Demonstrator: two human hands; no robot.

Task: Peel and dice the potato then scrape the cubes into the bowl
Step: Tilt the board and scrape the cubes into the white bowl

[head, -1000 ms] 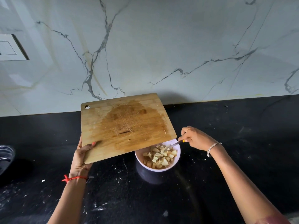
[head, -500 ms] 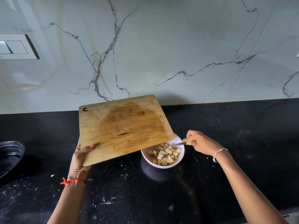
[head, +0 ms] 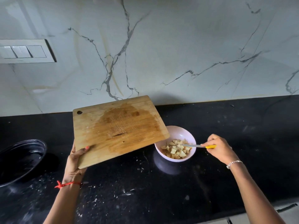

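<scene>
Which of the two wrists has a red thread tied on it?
The left wrist, below the left hand holding the cutting board. The right wrist wears a silver bracelet instead.

No text, label, brand, number or sign could be read anywhere in the view. The wooden cutting board [head: 116, 130], the white bowl [head: 175, 143], the knife [head: 199, 145] with its yellow handle, the wall switch plate [head: 26, 51] and the black counter [head: 226, 143] all showed plain, unmarked surfaces.
</scene>
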